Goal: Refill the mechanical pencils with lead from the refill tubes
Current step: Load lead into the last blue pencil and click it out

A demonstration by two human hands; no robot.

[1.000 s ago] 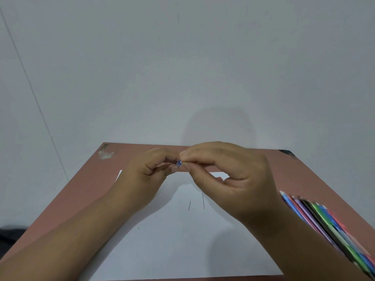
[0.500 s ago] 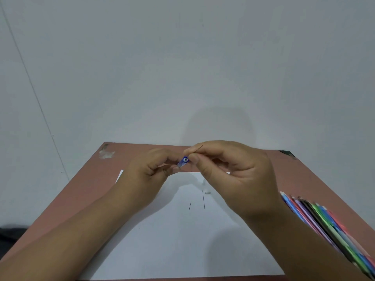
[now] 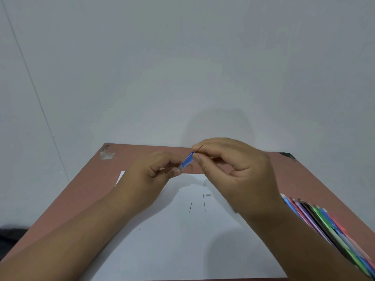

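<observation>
Pale grey wall (image 3: 182, 67) stands behind one reddish-brown surface (image 3: 85, 195), with one white sheet of paper (image 3: 182, 250) laid flat across its near half.

Two hands are raised above the far edge of the sheet, close together. One blue mechanical pencil (image 3: 187, 161) is held in the left hand (image 3: 150, 179), whose fingers are curled round its lower end; the barrel tilts up and to the right, its open upper end just beside the right hand (image 3: 233, 173). Right thumb and forefinger are pressed together, pinching one thin dark lead (image 3: 200, 148) right at the pencil's upper end. Whether the lead has entered the barrel cannot be told.

Two loose leads (image 3: 204, 201) lie on the paper below the hands, roughly parallel and slightly apart, the right one longer. One small white piece (image 3: 208, 194) lies just beside the longer lead's upper end; what it is cannot be told.

One bundle of coloured pencils (image 3: 324, 230) lies at the right edge of the surface, side by side and touching: blue, red, purple, black, green among them. Exact count cannot be told, as the right forearm covers part of the bundle
</observation>
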